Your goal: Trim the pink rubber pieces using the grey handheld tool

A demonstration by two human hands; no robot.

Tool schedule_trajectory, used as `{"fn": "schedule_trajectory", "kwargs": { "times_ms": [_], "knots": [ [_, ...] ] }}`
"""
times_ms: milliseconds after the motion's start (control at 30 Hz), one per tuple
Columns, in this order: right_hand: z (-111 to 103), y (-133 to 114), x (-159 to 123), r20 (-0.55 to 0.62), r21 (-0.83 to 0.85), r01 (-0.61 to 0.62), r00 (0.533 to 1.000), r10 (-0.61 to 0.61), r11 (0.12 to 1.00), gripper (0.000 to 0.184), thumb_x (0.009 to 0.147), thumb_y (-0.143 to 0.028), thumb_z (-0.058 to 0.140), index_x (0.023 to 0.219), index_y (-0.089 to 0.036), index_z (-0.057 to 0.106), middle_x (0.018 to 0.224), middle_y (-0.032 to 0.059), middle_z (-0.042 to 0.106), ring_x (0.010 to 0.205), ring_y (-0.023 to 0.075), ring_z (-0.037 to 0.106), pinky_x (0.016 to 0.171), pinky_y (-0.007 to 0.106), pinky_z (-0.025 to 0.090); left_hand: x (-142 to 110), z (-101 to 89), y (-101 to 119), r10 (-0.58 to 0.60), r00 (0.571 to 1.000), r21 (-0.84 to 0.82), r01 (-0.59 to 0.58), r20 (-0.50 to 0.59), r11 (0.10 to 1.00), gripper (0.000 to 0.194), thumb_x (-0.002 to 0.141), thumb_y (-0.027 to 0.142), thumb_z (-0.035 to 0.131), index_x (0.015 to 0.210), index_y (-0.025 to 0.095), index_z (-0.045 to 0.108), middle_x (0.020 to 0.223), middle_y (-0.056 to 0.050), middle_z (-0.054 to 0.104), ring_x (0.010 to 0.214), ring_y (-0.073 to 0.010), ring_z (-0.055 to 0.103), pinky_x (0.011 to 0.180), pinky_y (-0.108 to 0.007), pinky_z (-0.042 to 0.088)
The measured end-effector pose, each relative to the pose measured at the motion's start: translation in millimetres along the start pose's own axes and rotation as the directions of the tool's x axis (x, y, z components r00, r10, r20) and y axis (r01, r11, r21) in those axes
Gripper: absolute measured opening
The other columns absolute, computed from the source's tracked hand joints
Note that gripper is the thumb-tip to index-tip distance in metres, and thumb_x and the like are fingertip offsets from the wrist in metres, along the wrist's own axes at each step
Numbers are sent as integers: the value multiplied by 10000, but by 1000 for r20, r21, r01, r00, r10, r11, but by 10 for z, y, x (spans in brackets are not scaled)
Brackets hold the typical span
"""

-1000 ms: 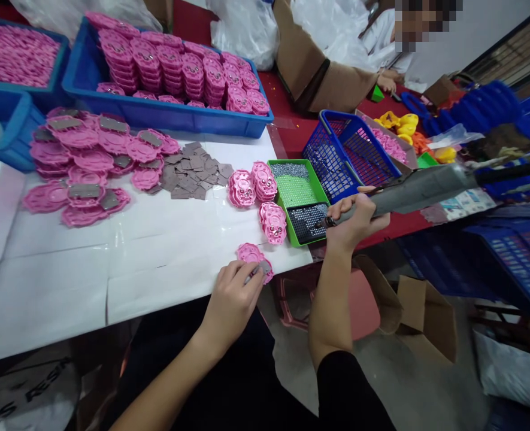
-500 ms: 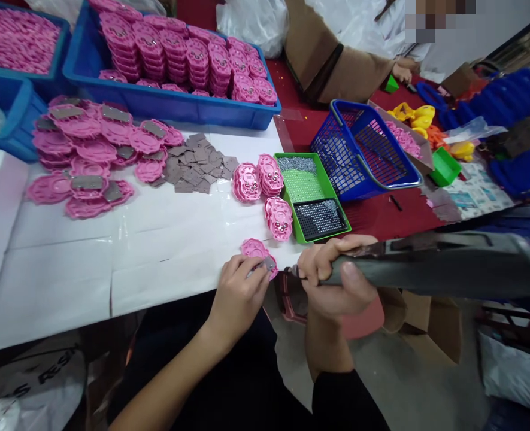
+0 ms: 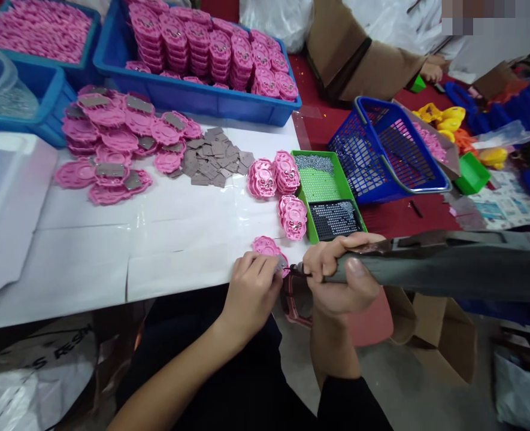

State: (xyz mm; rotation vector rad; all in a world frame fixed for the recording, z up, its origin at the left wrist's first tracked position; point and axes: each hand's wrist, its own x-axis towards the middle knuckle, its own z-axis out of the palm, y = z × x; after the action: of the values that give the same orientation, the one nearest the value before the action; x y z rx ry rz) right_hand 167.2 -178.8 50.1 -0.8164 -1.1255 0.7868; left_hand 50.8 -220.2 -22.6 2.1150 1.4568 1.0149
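My left hand (image 3: 252, 291) pins a pink plastic piece (image 3: 266, 245) with a small grey plate against the white table's front edge. My right hand (image 3: 340, 276) grips a long grey power screwdriver (image 3: 444, 264), its tip touching that piece beside my left fingers. Just behind lie three small stacks of pink pieces (image 3: 277, 179) and a green tray (image 3: 328, 202) with small screws in two compartments. A heap of loose grey plates (image 3: 213, 157) lies farther back.
Pink pieces with plates spread at the left (image 3: 112, 140). Blue bins (image 3: 211, 99) of stacked pink pieces stand at the back. A blue wire basket (image 3: 388, 152) sits right of the tray. Another person sits at the far right back, by yellow parts (image 3: 444, 117).
My right hand drew the screwdriver back from the green tray to the pink piece at the table edge. My left hand stayed on the piece. The view shifted slightly left.
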Motion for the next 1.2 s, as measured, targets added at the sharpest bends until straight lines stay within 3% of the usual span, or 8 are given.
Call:
{"fn": "schedule_trajectory", "kwargs": {
  "times_ms": [167,600,933,1200],
  "knots": [
    [35,43,-47,47,44,-47,998,45,998,94,870,-319,625,941,-276,580,500,-109,417,335,85,340,364,238,376,4,3,10,-25,1000,43,25,11,999,230,930,151,648,1154,192,612,1027,-74,728,941,-264,609,788,-384,487],
    [75,88,-106,123,7,-88,989,87,996,115,898,-277,619,989,-261,551,540,-114,475,377,72,383,408,218,382,52,-1,106,-56,997,152,46,57,987,321,914,182,661,1228,181,591,988,-47,721,919,-259,608,756,-400,445],
    [31,179,-140,121,-90,-106,986,116,990,218,876,-384,674,968,-272,510,556,-109,466,379,78,368,402,252,373,107,15,170,-80,994,222,63,68,973,405,921,170,613,1322,162,558,1032,-53,714,934,-260,619,766,-416,432],
    [60,210,-107,166,-6,-139,977,138,990,216,851,-353,675,996,-257,547,536,-114,474,369,74,370,433,265,411,105,44,159,-90,992,231,67,92,971,462,938,216,619,1388,161,529,1063,-75,710,980,-274,625,798,-419,439]
  ]
}}
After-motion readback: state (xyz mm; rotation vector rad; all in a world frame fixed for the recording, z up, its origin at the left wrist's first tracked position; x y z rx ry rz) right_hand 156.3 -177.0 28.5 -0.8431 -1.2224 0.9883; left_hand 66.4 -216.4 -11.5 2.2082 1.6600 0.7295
